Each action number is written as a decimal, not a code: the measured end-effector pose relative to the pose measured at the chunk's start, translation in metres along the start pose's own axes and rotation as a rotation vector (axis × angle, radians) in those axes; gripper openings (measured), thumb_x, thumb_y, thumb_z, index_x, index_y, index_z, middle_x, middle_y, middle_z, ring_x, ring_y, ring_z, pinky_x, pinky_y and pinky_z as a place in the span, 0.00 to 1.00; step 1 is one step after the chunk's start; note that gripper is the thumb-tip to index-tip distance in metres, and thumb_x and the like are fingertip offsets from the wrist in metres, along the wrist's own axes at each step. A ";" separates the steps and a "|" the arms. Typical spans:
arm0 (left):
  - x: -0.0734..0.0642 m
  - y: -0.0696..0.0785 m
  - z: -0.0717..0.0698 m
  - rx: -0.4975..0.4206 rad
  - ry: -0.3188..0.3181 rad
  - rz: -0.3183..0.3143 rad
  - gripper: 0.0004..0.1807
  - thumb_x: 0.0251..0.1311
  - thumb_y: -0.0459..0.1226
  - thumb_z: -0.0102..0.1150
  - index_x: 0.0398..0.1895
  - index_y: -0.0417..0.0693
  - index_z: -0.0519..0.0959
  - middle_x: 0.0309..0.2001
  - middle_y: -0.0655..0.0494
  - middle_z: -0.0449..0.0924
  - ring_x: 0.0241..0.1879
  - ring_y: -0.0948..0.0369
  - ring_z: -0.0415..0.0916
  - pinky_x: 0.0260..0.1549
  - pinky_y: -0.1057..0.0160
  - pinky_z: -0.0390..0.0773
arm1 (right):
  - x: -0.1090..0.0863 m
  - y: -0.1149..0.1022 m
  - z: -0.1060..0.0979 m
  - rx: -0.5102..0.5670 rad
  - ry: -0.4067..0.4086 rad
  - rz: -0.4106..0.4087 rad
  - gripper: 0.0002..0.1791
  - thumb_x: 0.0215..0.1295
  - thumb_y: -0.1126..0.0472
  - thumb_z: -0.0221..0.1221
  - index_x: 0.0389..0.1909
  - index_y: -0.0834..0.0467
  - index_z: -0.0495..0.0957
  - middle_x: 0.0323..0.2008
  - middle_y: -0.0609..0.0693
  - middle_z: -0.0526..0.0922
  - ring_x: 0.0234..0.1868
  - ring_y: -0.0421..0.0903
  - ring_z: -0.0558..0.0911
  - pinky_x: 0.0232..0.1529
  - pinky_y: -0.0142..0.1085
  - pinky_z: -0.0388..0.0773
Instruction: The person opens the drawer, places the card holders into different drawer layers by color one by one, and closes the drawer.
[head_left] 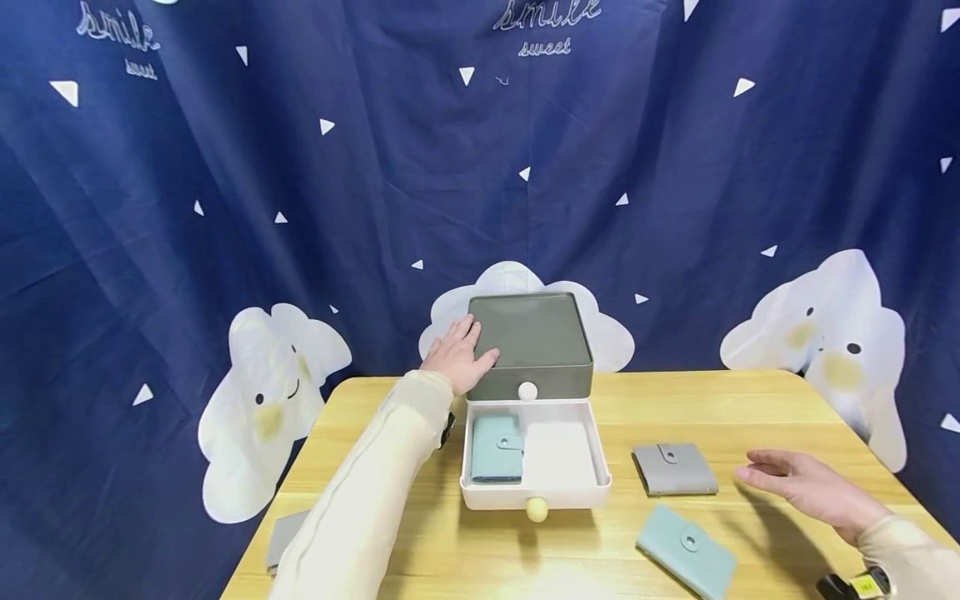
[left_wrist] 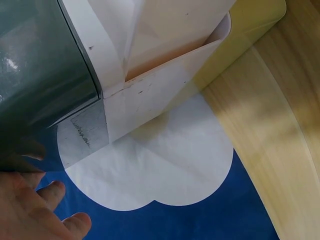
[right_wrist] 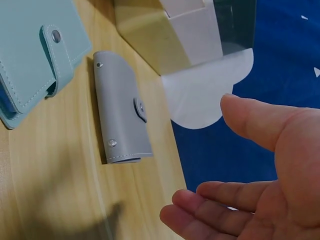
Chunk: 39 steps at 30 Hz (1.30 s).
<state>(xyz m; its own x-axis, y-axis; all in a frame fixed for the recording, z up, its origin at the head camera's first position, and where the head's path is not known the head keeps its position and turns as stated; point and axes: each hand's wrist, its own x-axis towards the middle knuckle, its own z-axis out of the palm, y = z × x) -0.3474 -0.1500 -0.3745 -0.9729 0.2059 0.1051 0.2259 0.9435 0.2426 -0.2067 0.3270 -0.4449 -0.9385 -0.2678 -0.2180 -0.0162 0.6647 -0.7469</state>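
My left hand rests on the left edge of a small drawer box's dark grey-green top, fingers spread. Below it a white drawer with a yellow knob is pulled out. A light blue snap wallet lies in the drawer's left side. My right hand hovers over the table at the right, holding nothing, thumb apart from the fingers in the right wrist view. Nearest to it are a grey snap wallet and, closer to me, another light blue wallet, both on the table.
Another grey wallet lies at the table's left edge, partly hidden by my left sleeve. The wooden table reaches back to a dark blue curtain with white clouds. A white knob sits on the box's upper drawer front.
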 end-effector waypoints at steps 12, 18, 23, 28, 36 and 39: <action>0.000 0.001 0.000 0.003 0.004 -0.006 0.40 0.61 0.62 0.35 0.71 0.50 0.52 0.72 0.59 0.40 0.70 0.57 0.36 0.62 0.45 0.44 | 0.004 0.010 0.018 -0.062 0.003 0.004 0.39 0.66 0.48 0.51 0.57 0.83 0.57 0.53 0.74 0.67 0.53 0.65 0.70 0.45 0.46 0.73; 0.000 0.001 0.000 0.010 0.005 -0.010 0.40 0.61 0.63 0.33 0.71 0.51 0.51 0.72 0.59 0.39 0.70 0.57 0.34 0.63 0.46 0.44 | 0.005 0.009 0.034 -0.041 -0.011 0.025 0.40 0.64 0.49 0.54 0.57 0.82 0.57 0.49 0.67 0.72 0.48 0.58 0.73 0.40 0.36 0.73; -0.003 0.003 -0.002 -0.011 -0.005 -0.001 0.40 0.61 0.62 0.34 0.71 0.50 0.51 0.72 0.59 0.40 0.70 0.57 0.35 0.62 0.45 0.45 | 0.006 0.012 0.045 -0.007 -0.036 0.017 0.39 0.63 0.51 0.56 0.56 0.83 0.58 0.47 0.63 0.74 0.47 0.55 0.73 0.39 0.36 0.73; 0.001 0.000 0.001 -0.008 0.014 0.003 0.40 0.61 0.63 0.34 0.71 0.50 0.52 0.72 0.59 0.40 0.69 0.57 0.35 0.62 0.45 0.45 | 0.007 0.014 0.057 0.031 -0.069 0.000 0.39 0.62 0.53 0.57 0.57 0.83 0.57 0.50 0.68 0.72 0.52 0.60 0.71 0.45 0.42 0.72; 0.004 -0.003 0.005 -0.015 0.012 0.006 0.41 0.60 0.63 0.34 0.71 0.51 0.52 0.72 0.59 0.40 0.69 0.57 0.35 0.62 0.45 0.46 | 0.009 0.014 0.069 0.011 -0.104 -0.037 0.39 0.60 0.53 0.59 0.56 0.83 0.58 0.49 0.64 0.72 0.49 0.56 0.71 0.43 0.39 0.72; 0.004 -0.003 0.006 -0.012 0.010 0.004 0.41 0.60 0.63 0.34 0.71 0.51 0.51 0.72 0.59 0.39 0.69 0.56 0.35 0.62 0.46 0.46 | 0.011 0.012 0.073 0.010 -0.107 -0.041 0.39 0.59 0.53 0.60 0.55 0.82 0.60 0.47 0.61 0.73 0.47 0.54 0.71 0.42 0.39 0.72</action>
<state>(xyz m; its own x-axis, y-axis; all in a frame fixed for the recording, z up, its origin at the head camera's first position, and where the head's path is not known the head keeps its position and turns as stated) -0.3524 -0.1501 -0.3810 -0.9715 0.2070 0.1158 0.2304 0.9395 0.2534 -0.1919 0.2815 -0.5018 -0.8948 -0.3682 -0.2526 -0.0501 0.6450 -0.7626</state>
